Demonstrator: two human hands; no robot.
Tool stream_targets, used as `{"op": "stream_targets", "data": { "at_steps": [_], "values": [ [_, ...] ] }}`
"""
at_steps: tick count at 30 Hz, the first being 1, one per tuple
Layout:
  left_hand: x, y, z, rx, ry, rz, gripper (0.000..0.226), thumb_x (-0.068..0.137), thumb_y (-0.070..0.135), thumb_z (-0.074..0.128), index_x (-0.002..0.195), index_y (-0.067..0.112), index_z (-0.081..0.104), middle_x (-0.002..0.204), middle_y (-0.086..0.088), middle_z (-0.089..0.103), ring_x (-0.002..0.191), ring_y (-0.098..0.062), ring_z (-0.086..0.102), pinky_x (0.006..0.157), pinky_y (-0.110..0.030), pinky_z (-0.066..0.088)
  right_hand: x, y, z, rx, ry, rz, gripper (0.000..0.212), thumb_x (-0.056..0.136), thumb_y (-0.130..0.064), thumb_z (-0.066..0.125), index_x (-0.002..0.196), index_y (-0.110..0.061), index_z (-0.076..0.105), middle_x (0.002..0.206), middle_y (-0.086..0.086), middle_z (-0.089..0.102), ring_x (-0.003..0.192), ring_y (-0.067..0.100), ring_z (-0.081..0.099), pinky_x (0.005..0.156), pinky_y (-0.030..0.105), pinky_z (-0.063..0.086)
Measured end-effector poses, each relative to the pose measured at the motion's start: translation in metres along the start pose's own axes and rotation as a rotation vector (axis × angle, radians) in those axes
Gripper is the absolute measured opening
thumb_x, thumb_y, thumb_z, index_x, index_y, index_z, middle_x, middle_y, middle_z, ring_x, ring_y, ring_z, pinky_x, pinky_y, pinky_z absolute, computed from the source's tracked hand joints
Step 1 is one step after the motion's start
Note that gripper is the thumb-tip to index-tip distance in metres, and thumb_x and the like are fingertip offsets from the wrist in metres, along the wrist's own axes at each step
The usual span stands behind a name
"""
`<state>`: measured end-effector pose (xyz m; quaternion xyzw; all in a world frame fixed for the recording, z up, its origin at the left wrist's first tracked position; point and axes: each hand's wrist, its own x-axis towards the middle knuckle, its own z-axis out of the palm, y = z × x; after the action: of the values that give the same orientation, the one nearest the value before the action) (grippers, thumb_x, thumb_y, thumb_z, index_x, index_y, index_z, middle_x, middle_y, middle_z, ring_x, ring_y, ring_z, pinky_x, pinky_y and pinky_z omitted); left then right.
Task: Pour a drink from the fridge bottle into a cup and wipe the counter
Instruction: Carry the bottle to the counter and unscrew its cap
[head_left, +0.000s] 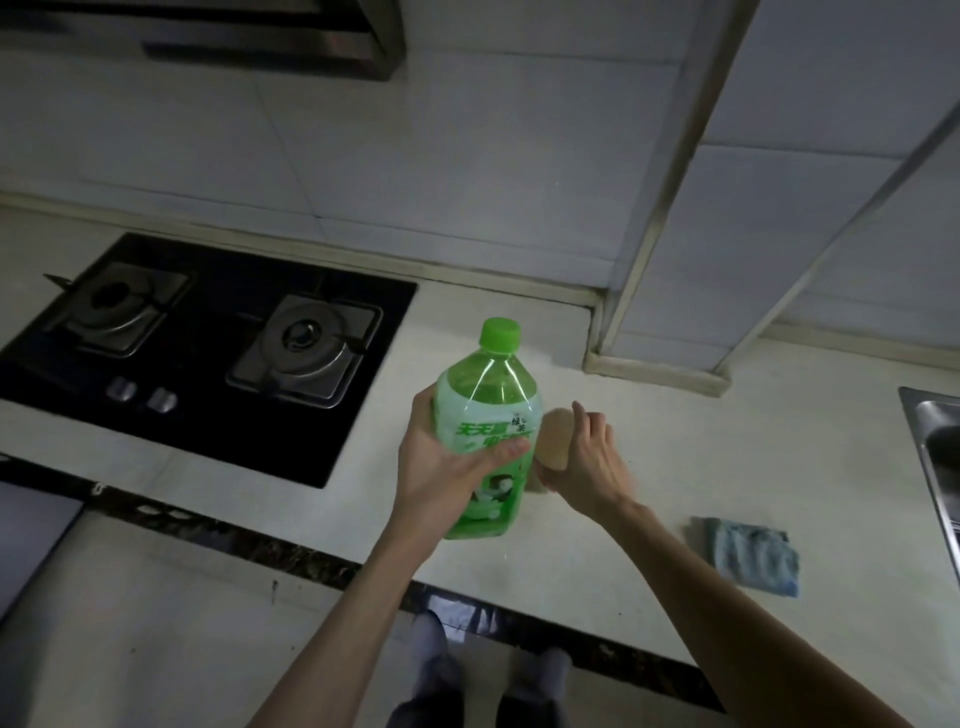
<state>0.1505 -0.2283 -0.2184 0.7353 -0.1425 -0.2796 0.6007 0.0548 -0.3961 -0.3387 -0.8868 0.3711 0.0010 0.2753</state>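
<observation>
Two hands busy, both loaded. Our left hand (441, 462) wraps the bottle (485, 436) at the label, fingers (506, 451) curled across the front, thumb side behind. Bottle is upright or nearly so, green cap (500, 333) on, held over the table (649, 467) near its front edge; we can't tell if the base touches down. Our right hand (584, 457) closes around the cup (553, 439), a tan one just beside the bottle on the right; the hand hides most of it, so whether it stands on the table or is lifted is unclear.

Step, as we read it: bottle is out of the fridge, cup being positioned, pour not started.

Next move calls for: cup set down stable, right hand freed to twist off the cap while the left keeps the bottle steady. Then tilt slowly, since the bottle looks fairly full and the plastic will flex under grip, so a squeeze could surge liquid out.

Cloth (748, 553), blue and folded, lies well to the right near the sink (935, 457), ready for the wipe. Hob (208, 343) sits to the left, clear of the work.
</observation>
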Motion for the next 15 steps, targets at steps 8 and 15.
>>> {"op": "stream_targets", "data": {
  "at_steps": [8, 15],
  "values": [
    [0.016, 0.003, -0.010, -0.003, -0.056, 0.011, 0.093, 0.043, 0.042, 0.094, 0.126, 0.027, 0.053, 0.112, 0.003, 0.070, 0.104, -0.015, 0.070, 0.090, -0.047, 0.058, -0.005, 0.011, 0.014, -0.051, 0.005, 0.057, 0.119, 0.071, -0.049, 0.080, 0.154, -0.011, 0.003, 0.141, 0.012, 0.032, 0.122, 0.028, 0.041, 0.097, 0.043, 0.048],
    [0.034, 0.009, -0.009, -0.004, -0.130, 0.041, 0.093, 0.045, 0.037, 0.097, 0.126, 0.025, 0.053, 0.112, 0.002, 0.071, 0.102, -0.014, 0.070, 0.088, -0.042, 0.059, -0.010, -0.004, -0.028, -0.147, -0.134, 0.046, 0.110, 0.072, -0.063, 0.072, 0.153, -0.016, 0.015, 0.154, 0.008, 0.018, 0.137, 0.028, 0.026, 0.108, 0.050, 0.037]
  ]
}}
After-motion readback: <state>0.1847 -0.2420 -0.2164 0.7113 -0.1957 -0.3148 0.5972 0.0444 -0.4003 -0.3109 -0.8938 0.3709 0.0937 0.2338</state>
